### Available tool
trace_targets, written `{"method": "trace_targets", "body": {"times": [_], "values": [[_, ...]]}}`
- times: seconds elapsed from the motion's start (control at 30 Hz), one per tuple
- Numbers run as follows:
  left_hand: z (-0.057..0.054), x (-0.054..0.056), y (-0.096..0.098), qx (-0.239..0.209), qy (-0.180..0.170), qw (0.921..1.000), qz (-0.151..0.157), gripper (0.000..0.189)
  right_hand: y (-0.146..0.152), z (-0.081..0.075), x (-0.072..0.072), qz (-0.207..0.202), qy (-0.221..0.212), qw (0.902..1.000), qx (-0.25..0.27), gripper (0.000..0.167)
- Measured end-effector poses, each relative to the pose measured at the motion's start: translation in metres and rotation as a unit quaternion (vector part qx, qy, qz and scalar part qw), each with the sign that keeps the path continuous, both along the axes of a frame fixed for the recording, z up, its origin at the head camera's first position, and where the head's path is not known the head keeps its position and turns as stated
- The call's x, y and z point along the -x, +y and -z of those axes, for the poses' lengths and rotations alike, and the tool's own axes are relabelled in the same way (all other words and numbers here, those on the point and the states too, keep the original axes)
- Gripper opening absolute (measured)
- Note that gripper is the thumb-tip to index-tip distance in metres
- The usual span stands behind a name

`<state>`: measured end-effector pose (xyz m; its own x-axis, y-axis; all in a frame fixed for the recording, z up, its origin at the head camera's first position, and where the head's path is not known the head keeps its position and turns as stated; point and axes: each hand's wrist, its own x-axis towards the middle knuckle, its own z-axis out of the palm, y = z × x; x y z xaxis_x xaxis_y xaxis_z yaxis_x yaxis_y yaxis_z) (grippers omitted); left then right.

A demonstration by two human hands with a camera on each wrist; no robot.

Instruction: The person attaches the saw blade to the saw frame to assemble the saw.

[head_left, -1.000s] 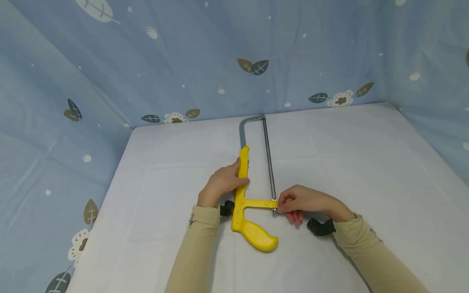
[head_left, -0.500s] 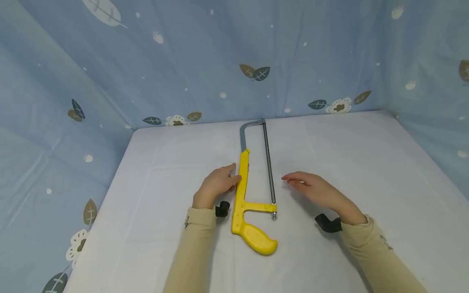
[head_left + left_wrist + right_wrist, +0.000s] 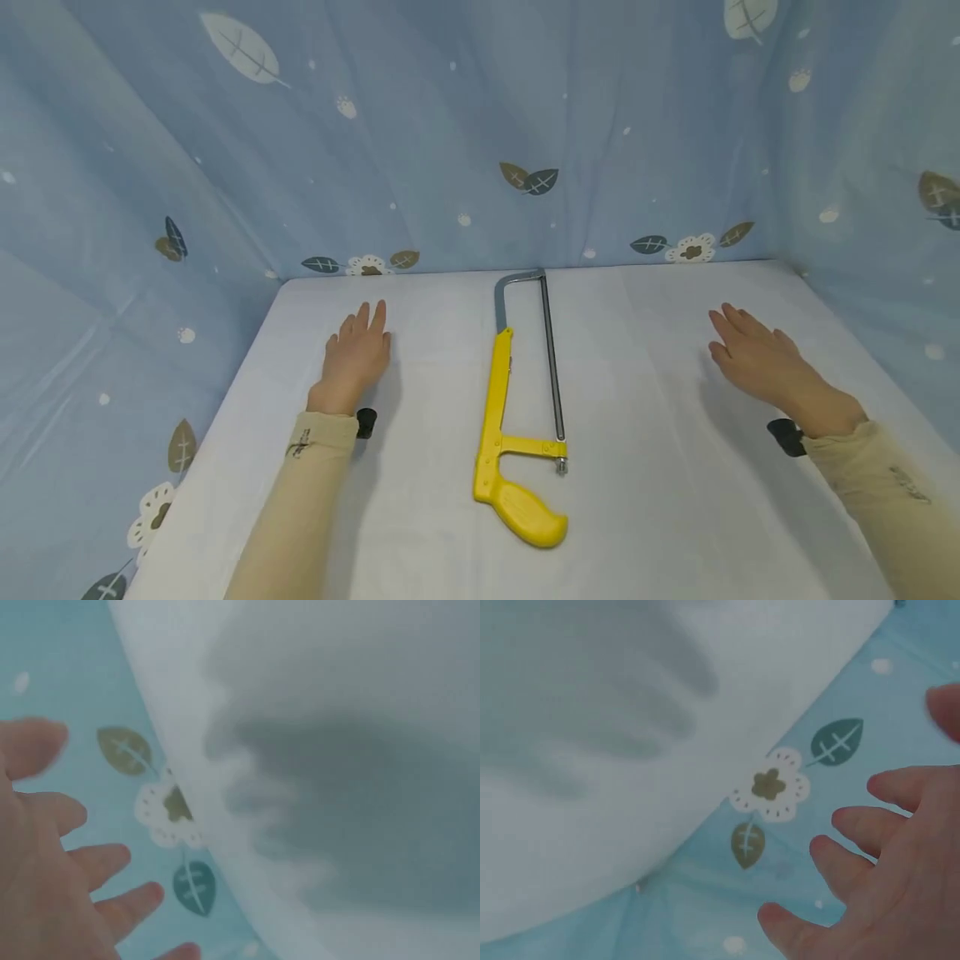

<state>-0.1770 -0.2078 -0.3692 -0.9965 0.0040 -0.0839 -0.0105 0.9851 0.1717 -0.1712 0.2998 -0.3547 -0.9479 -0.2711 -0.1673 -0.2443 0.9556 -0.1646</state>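
A hacksaw (image 3: 493, 400) with a yellow frame and handle lies flat on the white table, its grey front bow toward the back edge and its handle toward the person. The blade (image 3: 552, 358) runs along its right side, joined to the yellow crosspiece near a small metal screw. To the left of the saw, well apart from it, my left hand (image 3: 352, 354) hovers with fingers spread and nothing held. My right hand (image 3: 765, 358) is far to the right, fingers extended, also holding nothing. Both wrist views show spread fingers above the cloth and their shadows.
A white cloth covers the table (image 3: 637, 517). Blue curtain fabric (image 3: 420, 125) with leaf and flower prints hangs behind and on both sides. Black wrist pieces (image 3: 366, 422) show beside both sleeves.
My left hand has let go of the saw's yellow frame and moved left. The right hand has left the blade's screw end and swung out to the right. The saw stays put.
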Motion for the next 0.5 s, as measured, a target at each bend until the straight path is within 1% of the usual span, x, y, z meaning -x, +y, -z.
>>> {"method": "trace_targets", "body": {"times": [0.1,0.17,0.23,0.3,0.5], "values": [[0.001,-0.005,-0.019,-0.012,-0.035,0.9992,-0.018,0.061,0.015,0.002,0.003,0.014,-0.026,0.9995,-0.013,0.077],[0.000,-0.008,-0.026,-0.021,-0.048,0.9982,-0.028,0.067,0.021,0.000,0.005,0.029,-0.028,0.9991,-0.016,0.084],[-0.001,-0.009,-0.031,-0.019,-0.049,0.9980,-0.034,0.070,0.025,-0.004,0.007,0.038,-0.024,0.9988,-0.019,0.088],[-0.003,-0.007,-0.033,-0.014,-0.044,0.9983,-0.037,0.071,0.029,-0.010,0.008,0.045,-0.017,0.9986,-0.020,0.089],[-0.006,-0.009,-0.038,-0.014,-0.046,0.9980,-0.042,0.073,0.029,-0.022,0.011,0.043,-0.009,0.9988,-0.019,0.087]]}}
